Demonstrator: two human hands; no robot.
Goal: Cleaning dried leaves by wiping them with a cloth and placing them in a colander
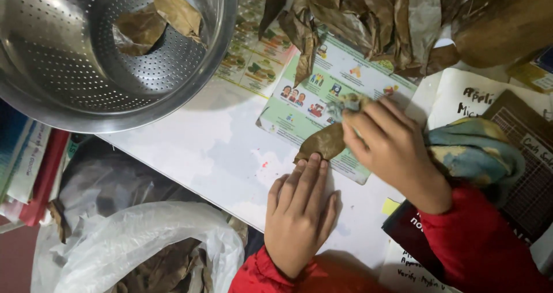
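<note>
A big steel colander (86, 57) takes up the top left corner, perforated all over, with a couple of dry brown leaves (158, 16) lying inside against its far wall. It sits on the white counter (213, 149), partly over a printed sheet of small food pictures. Along the top edge, to the right of the colander, a loose heap of dried leaves (368, 16) is piled up, brown and curled, spilling onto a laminated green card (322, 97) with little coloured drawings on it. Down at the lower left, off the counter's edge, a clear plastic bag (138, 247) slumps open with more brown leaves inside. On the right lie paper sheets with handwriting, a dark notebook and a blue and yellow patterned cloth (475, 149) bunched beside the wrist.

The person wears red sleeves. The left hand (299, 212) lies flat on the counter, fingers together and stretched out, their tips pressing down the near end of a single brown leaf (324, 143). That leaf lies across the lower edge of the green card. The right hand (389, 149) comes in from the right, its fingers closed on a small wad of pale greenish cloth (348, 106) held against the far end of the same leaf.
</note>
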